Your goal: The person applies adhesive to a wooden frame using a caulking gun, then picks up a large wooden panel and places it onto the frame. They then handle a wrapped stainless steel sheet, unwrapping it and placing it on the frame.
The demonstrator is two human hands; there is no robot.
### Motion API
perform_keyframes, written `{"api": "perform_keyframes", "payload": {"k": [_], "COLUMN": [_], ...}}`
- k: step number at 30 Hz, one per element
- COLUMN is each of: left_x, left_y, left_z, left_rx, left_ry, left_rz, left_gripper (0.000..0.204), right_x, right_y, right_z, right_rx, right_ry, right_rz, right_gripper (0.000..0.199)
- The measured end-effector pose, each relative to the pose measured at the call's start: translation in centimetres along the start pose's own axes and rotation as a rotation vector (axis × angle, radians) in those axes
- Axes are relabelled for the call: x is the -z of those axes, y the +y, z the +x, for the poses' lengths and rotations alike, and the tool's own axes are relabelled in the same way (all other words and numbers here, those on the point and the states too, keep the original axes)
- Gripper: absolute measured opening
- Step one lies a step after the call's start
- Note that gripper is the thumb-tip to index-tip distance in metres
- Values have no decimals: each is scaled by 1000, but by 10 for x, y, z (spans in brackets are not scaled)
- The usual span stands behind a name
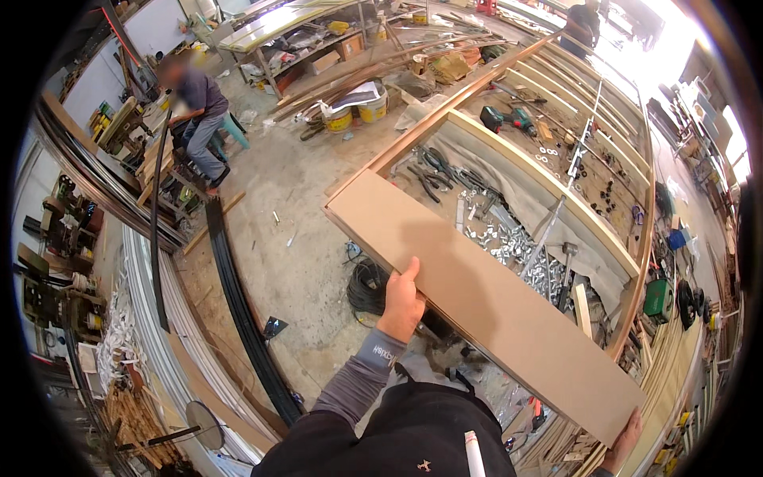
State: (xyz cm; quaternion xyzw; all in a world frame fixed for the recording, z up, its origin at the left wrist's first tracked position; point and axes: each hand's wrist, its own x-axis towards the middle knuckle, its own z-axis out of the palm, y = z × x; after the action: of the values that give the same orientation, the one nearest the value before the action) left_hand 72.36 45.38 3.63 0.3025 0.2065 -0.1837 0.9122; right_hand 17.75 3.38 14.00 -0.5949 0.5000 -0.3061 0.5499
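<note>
A long, flat tan board [477, 298] lies slantwise in front of my body, its far left corner over the near end of a wooden frame [413, 137]. My left hand [403, 304] grips its near edge, thumb on top and fingers hidden beneath. At the board's near right end, my right hand [626, 442] holds the corner, with only part of the fingers showing. Just beyond the board, loose metal fittings [509, 238], pliers [429, 181] and a hammer [567, 266] lie on a cloth inside the frame.
One person [195, 111] sits on a stool at the left; another [582, 28] stands at the far end of the frame. A black cable coil [367, 288] lies left of my left hand. Long dark strips [246, 310] stretch across the floor. Paint buckets [371, 103] stand beyond the frame.
</note>
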Motion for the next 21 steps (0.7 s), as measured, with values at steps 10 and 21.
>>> {"api": "perform_keyframes", "payload": {"k": [10, 21], "left_x": [12, 11], "left_y": [-5, -2], "left_z": [23, 22], "left_rx": [-13, 13], "left_ry": [18, 110], "left_rz": [-24, 51], "left_gripper": [39, 38], "right_x": [-29, 0], "right_y": [-41, -37], "right_z": [12, 9], "right_rx": [-40, 201], "right_ry": [26, -85], "right_rz": [-297, -676], "right_gripper": [58, 48]}}
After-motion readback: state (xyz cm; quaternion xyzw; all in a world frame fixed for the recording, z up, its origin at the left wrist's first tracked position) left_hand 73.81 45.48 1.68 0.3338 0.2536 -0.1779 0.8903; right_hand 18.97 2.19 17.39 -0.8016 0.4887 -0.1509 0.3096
